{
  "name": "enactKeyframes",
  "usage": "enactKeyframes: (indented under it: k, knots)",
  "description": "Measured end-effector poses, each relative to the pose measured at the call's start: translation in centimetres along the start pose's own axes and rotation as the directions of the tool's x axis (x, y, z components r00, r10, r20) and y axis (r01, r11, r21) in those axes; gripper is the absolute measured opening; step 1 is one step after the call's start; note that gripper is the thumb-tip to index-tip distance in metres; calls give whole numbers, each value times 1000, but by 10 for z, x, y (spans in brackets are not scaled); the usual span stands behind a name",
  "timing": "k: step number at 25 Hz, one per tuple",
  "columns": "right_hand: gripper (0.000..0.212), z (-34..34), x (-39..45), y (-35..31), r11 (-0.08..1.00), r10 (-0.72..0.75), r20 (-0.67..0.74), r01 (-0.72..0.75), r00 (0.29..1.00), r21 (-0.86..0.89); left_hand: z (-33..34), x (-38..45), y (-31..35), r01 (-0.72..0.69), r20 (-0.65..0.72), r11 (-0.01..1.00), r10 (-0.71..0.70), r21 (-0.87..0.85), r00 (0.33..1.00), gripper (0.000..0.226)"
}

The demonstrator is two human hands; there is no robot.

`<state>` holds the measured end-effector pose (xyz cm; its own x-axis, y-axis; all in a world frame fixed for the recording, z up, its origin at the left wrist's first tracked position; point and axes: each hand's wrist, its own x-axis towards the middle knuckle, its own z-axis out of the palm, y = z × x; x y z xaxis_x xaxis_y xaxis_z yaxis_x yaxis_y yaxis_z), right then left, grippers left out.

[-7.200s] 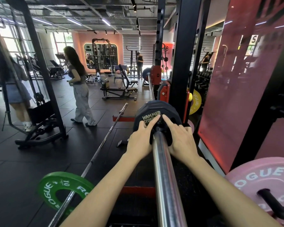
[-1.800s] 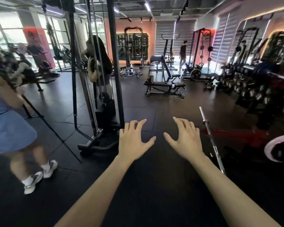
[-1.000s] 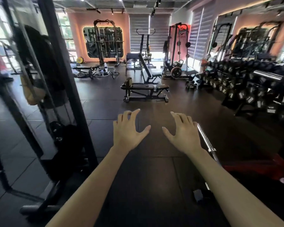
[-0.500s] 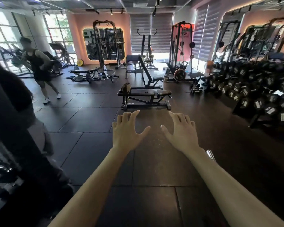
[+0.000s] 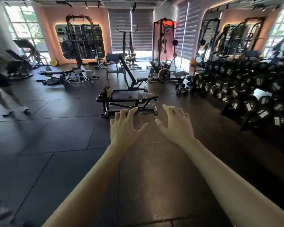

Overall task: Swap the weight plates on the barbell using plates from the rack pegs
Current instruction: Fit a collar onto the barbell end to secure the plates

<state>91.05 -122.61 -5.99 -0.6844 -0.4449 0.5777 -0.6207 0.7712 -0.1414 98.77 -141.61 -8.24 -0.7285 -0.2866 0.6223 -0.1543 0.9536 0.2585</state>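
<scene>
Barbell and rack pegs lie outside this view, so where they are cannot be told. Both bare arms reach forward over the floor, dark matte rubber tiles with thin seams and a dull sheen. The left hand and the right hand hover palm down, side by side and apart, fingers spread and relaxed, grasping nothing. Just beyond the fingertips stands a flat padded bench on a black metal frame. To the right, a sloped rack of dumbbells carries rows of dark rounded heads with pale labels. A blurred person walks at the far left.
</scene>
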Motion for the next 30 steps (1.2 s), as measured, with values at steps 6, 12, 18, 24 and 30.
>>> enactKeyframes:
  k: [6,12,18,24,30]
  knots:
    - [65,69,113,99,989,140,-38,-142,989,-48,130,143,15,-93,28,991,96,-96,995,75]
    - [65,147,226,233,970,224,-57,-228,973,-84,282,278,58,-171,71,973,184,-156,980,73]
    - [65,206,363,367,960,238,-46,-242,970,-140,409,442,107,-200,45,965,210,-168,977,73]
    - [64,258,454,497,903,350,-118,-369,929,-222,547,579,165,-301,37,920,319,-250,947,73]
    - [64,267,512,632,720,564,-224,-606,795,-338,675,692,286,-437,51,754,525,-490,850,74]
